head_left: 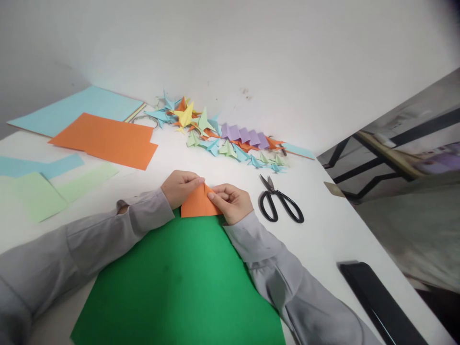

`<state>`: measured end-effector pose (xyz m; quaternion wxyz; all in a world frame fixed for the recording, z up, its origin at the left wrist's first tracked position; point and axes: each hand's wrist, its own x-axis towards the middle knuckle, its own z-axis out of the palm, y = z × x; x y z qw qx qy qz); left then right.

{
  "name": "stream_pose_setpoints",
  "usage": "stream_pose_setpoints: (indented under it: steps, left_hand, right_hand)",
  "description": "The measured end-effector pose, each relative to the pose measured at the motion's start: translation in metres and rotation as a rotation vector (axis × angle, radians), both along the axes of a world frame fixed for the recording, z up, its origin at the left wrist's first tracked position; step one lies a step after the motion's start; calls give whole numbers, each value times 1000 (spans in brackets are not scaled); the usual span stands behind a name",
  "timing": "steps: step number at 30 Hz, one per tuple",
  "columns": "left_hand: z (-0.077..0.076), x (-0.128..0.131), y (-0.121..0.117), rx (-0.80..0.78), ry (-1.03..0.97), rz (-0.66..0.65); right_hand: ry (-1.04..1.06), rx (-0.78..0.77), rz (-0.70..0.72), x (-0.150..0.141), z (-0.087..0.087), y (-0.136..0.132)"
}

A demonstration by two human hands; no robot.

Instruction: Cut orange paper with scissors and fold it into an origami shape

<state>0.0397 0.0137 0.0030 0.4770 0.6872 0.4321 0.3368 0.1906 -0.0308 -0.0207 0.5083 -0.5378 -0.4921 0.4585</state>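
Observation:
A small piece of orange paper (197, 203), with a crease or fold near its top, is held between both hands over the far edge of a green sheet (179, 278). My left hand (182, 188) pinches its upper left corner with thumb and fingers. On the right side, my right hand (233, 201) grips the paper, thumb lying on the front and fingers curled behind. Part of the paper's right edge is hidden by that hand. Black-handled scissors (275, 192) lie to the right of my right hand, blades slightly apart.
Folded paper cranes (187, 115) and purple folded pieces (244, 135) line the wall. Orange sheets (104, 139), a light blue stack (79, 108) and green paper pieces (39, 194) lie left. A black flat object (381, 302) sits near the table's right edge.

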Motion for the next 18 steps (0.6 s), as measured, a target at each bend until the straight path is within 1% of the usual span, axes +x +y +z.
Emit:
stream_pose_setpoints:
  steps: [5, 14, 18]
  left_hand:
    - [0, 1, -1, -65, -53, 10]
    - [1, 0, 0, -2, -20, 28]
    - [1, 1, -1, -55, -29, 34]
  right_hand:
    - [-25, 16, 4, 0, 0, 0]
    - [-56, 10, 12, -1, 1, 0]
    - [-50, -1, 12, -1, 3, -1]
